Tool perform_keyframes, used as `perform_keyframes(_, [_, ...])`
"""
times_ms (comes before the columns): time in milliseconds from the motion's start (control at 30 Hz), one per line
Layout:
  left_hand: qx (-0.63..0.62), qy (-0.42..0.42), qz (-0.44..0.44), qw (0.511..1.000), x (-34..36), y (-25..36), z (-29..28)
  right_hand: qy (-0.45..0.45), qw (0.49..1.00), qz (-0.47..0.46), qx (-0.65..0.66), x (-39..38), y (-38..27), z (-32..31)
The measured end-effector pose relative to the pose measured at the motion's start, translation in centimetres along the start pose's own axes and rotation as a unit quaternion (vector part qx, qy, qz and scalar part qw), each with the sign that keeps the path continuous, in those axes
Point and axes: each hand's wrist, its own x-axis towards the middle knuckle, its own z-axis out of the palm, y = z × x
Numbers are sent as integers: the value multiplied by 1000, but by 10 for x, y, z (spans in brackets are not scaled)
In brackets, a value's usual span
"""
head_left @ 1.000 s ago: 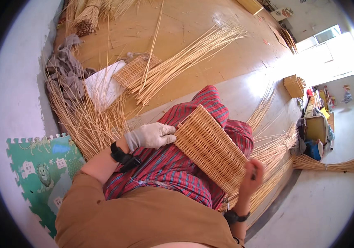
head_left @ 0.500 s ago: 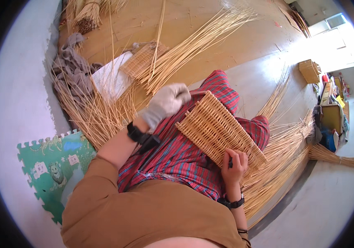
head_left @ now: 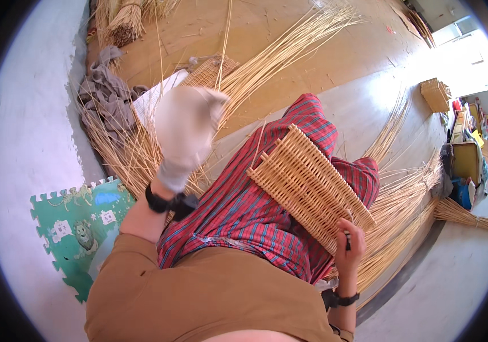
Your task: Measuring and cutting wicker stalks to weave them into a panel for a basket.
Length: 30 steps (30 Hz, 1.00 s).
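A rectangular wicker panel [head_left: 312, 185] of pale woven strands lies slanted across my lap, over red checked cloth [head_left: 232, 219]. Short stake ends stick out along its far left edge. My right hand [head_left: 351, 245], bare with a dark ring, has its fingers curled closed at the panel's near right corner. Up and to the left, apart from the panel, my left hand [head_left: 184, 125] is raised in a whitish glove. Motion smears its fingers, so what it holds, if anything, does not show.
Loose wicker strands [head_left: 289, 57] spread across the floor beyond my knees, and more bundles [head_left: 403, 211] lie at right. Left are a grey cloth [head_left: 107, 88], a white sheet [head_left: 161, 88] under strands, another woven piece [head_left: 212, 71] and a green foam mat [head_left: 78, 239]. A wicker box [head_left: 435, 96] stands far right.
My left hand has swung left and nearer the camera, away from the panel's far corner. The right hand has slid from the panel's surface to its near right corner.
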Motion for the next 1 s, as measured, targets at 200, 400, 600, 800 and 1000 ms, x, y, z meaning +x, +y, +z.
perform_keyframes(200, [-312, -533, -92, 781, -58, 69, 112, -15, 985, -168, -36, -17, -26, -12])
perform_keyframes(400, [-260, -610, -64, 746, -90, 74, 157, -34, 990, -121, -65, -8, -46, 0])
perform_keyframes(600, [-168, -593, -71, 784, -106, 78, 161, -43, 995, -92, 11, -25, -33, 13])
perform_keyframes(800, [-333, -610, -241, 677, -85, 79, 168, -22, 998, -55, 9, -10, -27, -3])
perform_keyframes(1000, [-142, -304, -220, 916, -6, 48, 106, 76, 985, 114, -109, -49, 63, -58])
